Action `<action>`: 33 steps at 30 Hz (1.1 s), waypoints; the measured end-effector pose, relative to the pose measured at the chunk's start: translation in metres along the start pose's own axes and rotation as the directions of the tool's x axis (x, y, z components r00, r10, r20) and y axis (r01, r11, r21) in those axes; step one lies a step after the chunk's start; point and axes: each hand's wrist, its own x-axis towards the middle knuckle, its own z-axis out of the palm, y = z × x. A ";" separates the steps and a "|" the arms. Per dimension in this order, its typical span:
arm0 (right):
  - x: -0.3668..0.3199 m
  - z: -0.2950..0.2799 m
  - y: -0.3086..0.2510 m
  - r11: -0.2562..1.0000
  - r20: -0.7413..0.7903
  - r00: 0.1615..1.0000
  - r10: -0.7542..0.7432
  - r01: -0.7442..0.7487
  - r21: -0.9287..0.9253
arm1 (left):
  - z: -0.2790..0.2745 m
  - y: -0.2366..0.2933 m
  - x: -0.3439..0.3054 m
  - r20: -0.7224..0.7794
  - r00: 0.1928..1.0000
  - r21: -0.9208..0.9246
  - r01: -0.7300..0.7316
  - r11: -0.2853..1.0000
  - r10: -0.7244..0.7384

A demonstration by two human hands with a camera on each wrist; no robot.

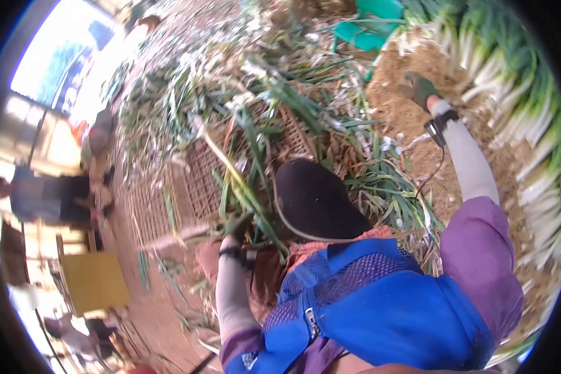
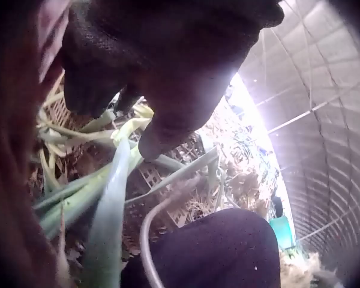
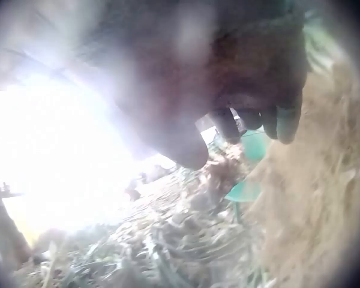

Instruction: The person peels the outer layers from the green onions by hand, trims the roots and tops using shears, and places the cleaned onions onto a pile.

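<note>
As far as the views show, progress: looks midway; a big stack [image 1: 517, 106] of cleaned onions lies at right, and the loose greens [image 1: 280, 93] ahead seem unsorted.
Left hand [image 1: 235, 229]: gloved, fingers clenched round stalks [image 1: 246, 193], thumb [image 2: 162, 135] pressing a leaf.
Stalks: in that grip, over crates [image 1: 196, 181], just ahead of the cap [image 1: 315, 199].
Right hand [image 1: 421, 89]: gloved, stretched out over husk pile [image 1: 405, 118], near stack; fingers [image 3: 282, 123] loosely curled, nothing in them.
Left to do: by my read, held stalks not yet on stack.
</note>
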 end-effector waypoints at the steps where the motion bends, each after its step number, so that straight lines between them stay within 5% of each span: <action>1: -0.012 -0.005 -0.040 0.998 0.213 0.977 -0.005 -0.008 0.062 | 0.011 0.003 0.001 -0.033 0.999 -0.054 0.033 0.998 -0.035; 3: -0.018 0.032 -0.076 0.969 0.378 0.905 -0.195 0.118 0.217 | 0.035 0.014 0.000 -0.049 0.990 -0.267 0.113 0.957 -0.130; 4: -0.036 0.024 -0.117 0.948 0.476 0.859 -0.189 0.032 0.318 | 0.052 0.012 0.004 -0.090 0.988 -0.360 0.089 0.929 -0.129; 6: -0.055 0.025 -0.179 0.932 0.502 0.807 -0.311 0.157 0.326 | 0.073 -0.022 0.032 0.030 0.978 -0.430 0.197 0.881 -0.205; 9: -0.074 0.041 -0.260 0.882 0.590 0.672 -0.448 0.224 0.415 | 0.082 -0.033 0.035 -0.150 0.969 -0.232 0.157 0.960 -0.195; 11: -0.081 0.080 -0.292 0.827 0.573 0.609 -0.549 0.298 0.476 | 0.082 -0.070 0.059 -0.188 0.968 -0.350 0.094 0.932 -0.168; 12: -0.081 0.094 -0.307 0.825 0.547 0.625 -0.557 0.339 0.452 | 0.076 -0.067 0.057 -0.213 0.965 -0.401 0.059 0.914 -0.156; 13: -0.081 0.107 -0.321 0.819 0.515 0.641 -0.569 0.381 0.430 | 0.070 -0.065 0.052 -0.046 0.972 -0.578 0.161 0.800 -0.229; 16: -0.075 0.139 -0.369 0.796 0.534 0.592 -0.603 0.413 0.442 | 0.047 -0.053 0.049 -0.276 0.937 -0.374 0.100 0.922 -0.214; 18: -0.077 0.148 -0.398 0.760 0.483 0.591 -0.646 0.444 0.474 | 0.028 -0.017 0.024 -0.592 0.785 -0.295 -0.001 0.955 -0.182; 21: -0.079 0.201 -0.443 0.831 0.563 0.613 -0.554 0.376 0.409 | 0.007 0.003 0.005 -0.816 0.577 -0.010 -0.072 0.997 0.033; 23: -0.083 0.257 -0.460 0.874 0.573 0.662 -0.483 0.333 0.353 | -0.002 0.013 -0.003 -0.718 0.687 -0.025 -0.185 0.982 0.111; 25: -0.088 0.347 -0.459 0.878 0.527 0.733 -0.431 0.205 0.433 | 0.013 -0.013 0.007 -0.744 0.584 0.253 -0.205 0.946 0.325; 26: -0.090 0.392 -0.457 0.869 0.520 0.759 -0.390 0.117 0.481 | 0.013 -0.010 -0.001 -0.602 0.781 0.061 -0.163 0.985 0.166; 27: -0.106 0.350 -0.464 0.916 0.527 0.823 -0.212 -0.020 0.400 | 0.016 -0.001 -0.012 -0.570 0.811 0.050 -0.127 0.991 0.133; 29: -0.114 0.354 -0.468 0.943 0.591 0.802 -0.085 -0.126 0.307 | 0.022 -0.014 -0.012 -0.522 0.840 0.033 -0.155 0.987 0.149; 33: -0.130 0.288 -0.489 0.806 0.568 0.749 -0.341 -0.078 0.587 | 0.022 -0.010 -0.006 -0.528 0.815 0.124 -0.207 0.970 0.241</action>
